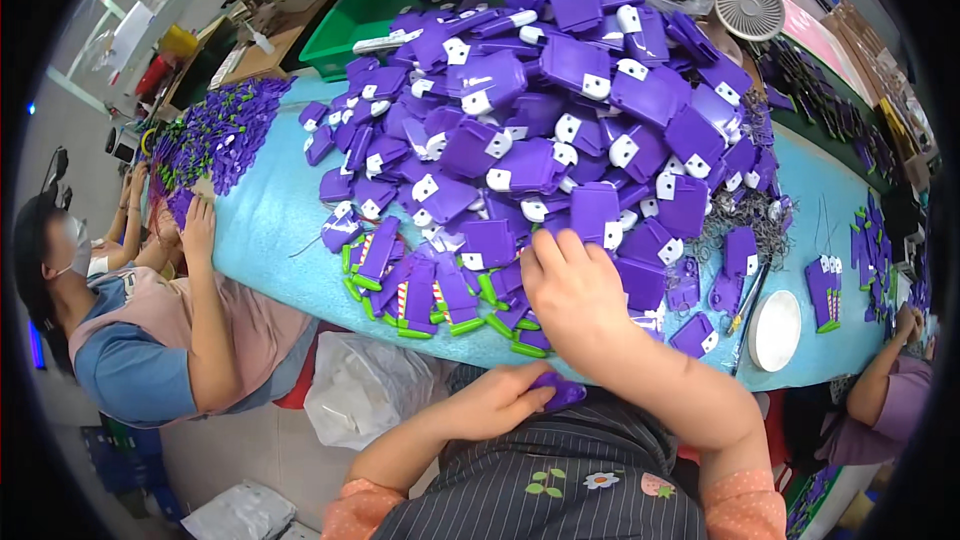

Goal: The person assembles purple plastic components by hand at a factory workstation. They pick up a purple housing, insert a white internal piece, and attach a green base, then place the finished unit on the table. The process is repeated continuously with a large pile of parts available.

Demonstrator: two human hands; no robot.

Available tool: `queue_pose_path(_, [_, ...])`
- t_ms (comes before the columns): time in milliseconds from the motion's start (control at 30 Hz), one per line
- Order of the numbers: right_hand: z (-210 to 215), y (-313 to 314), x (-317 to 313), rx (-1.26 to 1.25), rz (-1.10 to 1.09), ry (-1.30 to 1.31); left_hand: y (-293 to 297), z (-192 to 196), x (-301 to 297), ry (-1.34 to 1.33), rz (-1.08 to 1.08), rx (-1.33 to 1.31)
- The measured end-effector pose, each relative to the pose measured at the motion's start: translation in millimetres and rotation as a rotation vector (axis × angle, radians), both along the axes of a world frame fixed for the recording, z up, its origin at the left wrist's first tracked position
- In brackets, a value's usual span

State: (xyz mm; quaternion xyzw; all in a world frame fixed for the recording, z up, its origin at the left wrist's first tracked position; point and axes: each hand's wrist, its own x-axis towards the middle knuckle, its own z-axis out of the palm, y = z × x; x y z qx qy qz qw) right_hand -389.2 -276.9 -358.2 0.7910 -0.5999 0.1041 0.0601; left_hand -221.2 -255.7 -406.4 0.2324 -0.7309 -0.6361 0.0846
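Close to my apron, at the table's front edge, my left hand [497, 402] is closed round a small purple plastic part [567, 391]. My right hand [575, 285] is at the near side of a big pile of purple plastic casings [485, 80] with white ends. Its fingers curl down among them, and what they grip, if anything, is hidden. Left of that hand lie several purple pieces with green tips [417, 290], some showing red-and-white stripes.
A white round dish [775, 330] sits right of the pile, beside thin wire parts [745, 230]. Behind stand a green bin [345, 25] and a fan [748, 2]. A co-worker [160, 310] sits at left; another person's arm [885, 370] shows at right.
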Motion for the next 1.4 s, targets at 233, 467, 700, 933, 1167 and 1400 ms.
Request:
queue_pose_path(233, [25.7,9.4,-32.3,-0.085,0.198,-0.117,-6.1,-6.8,-1.9,0.023,0.073,0.447])
queue_pose_path(467, [79.4,105.7,-56.7,0.451,0.543,-0.286,-0.3,6.1,-2.8,0.188,0.017,0.870])
queue_pose_path(700, [24.0,119.4,-51.7,-0.221,0.063,-0.272,27.8,27.2,-53.3,0.295,0.028,0.616])
queue_pose_path(933, [-21.2,193.6,-83.4,0.163,-0.373,-1.457,43.1,28.9,-58.4,0.243,0.277,0.447])
queue_pose_path(1167, [-7.0,144.8,-94.2,0.223,-0.690,-2.283,50.6,19.0,-66.4,-0.134,-0.305,0.263])
queue_pose_path(1400, [3.1,161.7,-69.7,-0.025,-0.383,-1.183,46.7,18.7,-67.3,0.333,0.271,0.763])
